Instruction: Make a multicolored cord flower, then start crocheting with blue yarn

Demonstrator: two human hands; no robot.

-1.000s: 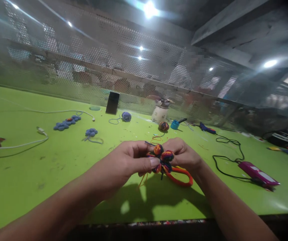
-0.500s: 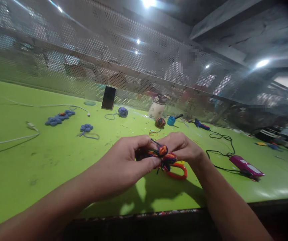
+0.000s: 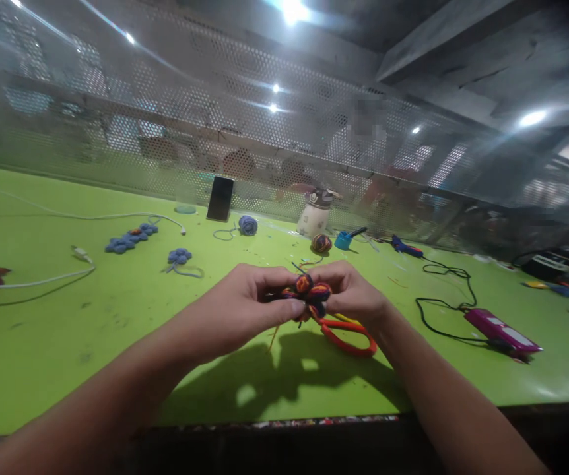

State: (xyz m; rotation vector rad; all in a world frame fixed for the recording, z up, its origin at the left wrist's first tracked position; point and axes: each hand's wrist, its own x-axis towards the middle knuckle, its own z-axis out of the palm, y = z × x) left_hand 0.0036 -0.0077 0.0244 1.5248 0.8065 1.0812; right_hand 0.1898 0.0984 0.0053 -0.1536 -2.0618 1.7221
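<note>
We have moved the yarn flower [image 3: 317,292] leftward. Our left hand [image 3: 252,297] pinches it at the thumb tip; our right hand [image 3: 356,291] touches its right side, grip unclear.

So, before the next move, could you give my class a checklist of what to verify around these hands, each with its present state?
1. Red, orange and dark-blue yarn flower gripped by the left hand: ok, thumb against it.
2. Right hand gripping too: cannot tell, fingertips partly hidden.
3. Thin orange yarn strand tucked away: not ok, it hangs below the flower.
4. Orange loop-shaped handle resting free: cannot tell, its far end is hidden.
5. Round multicoloured yarn ball in sight: ok, beyond the hands.
6. Thin black cord clear of the hands: ok, off to the right.
</note>
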